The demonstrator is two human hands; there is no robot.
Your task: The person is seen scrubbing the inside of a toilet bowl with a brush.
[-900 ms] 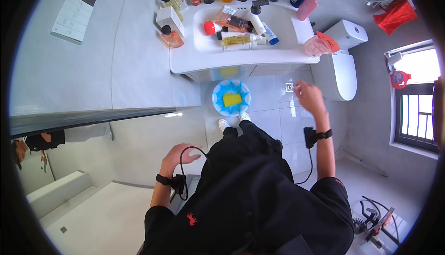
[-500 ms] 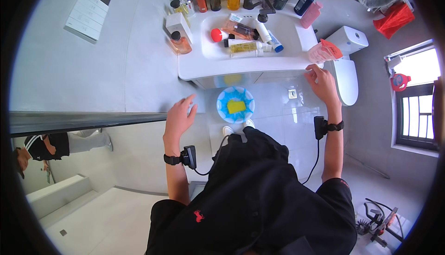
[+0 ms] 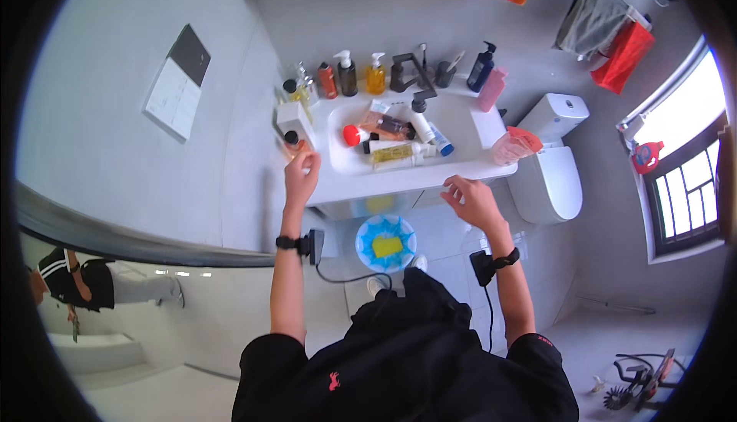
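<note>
My left hand (image 3: 302, 178) is at the left front corner of the white sink counter (image 3: 345, 186). Its loosely curled fingers overlap a peach-coloured bottle with a black cap (image 3: 292, 139); whether they touch it I cannot tell. Nothing shows in my right hand (image 3: 473, 202), held over the counter's front edge with fingers bent but apart. Inside the basin lie several tubes and bottles: a red-capped one (image 3: 353, 135), a yellow bottle (image 3: 391, 155), a white tube (image 3: 421, 125) and a blue-capped tube (image 3: 441, 139).
Bottles and a black faucet (image 3: 414, 76) line the counter's back; a white box (image 3: 294, 120) stands left. A pink pouch (image 3: 513, 146) rests at the right corner, beside the toilet (image 3: 556, 180). On the floor is a blue-lined bin (image 3: 368, 247) with something yellow inside.
My left hand has gone up to the peach-coloured bottle. My right hand has moved left, away from the pink pouch. The whole view has shifted, showing more wall above the sink.
</note>
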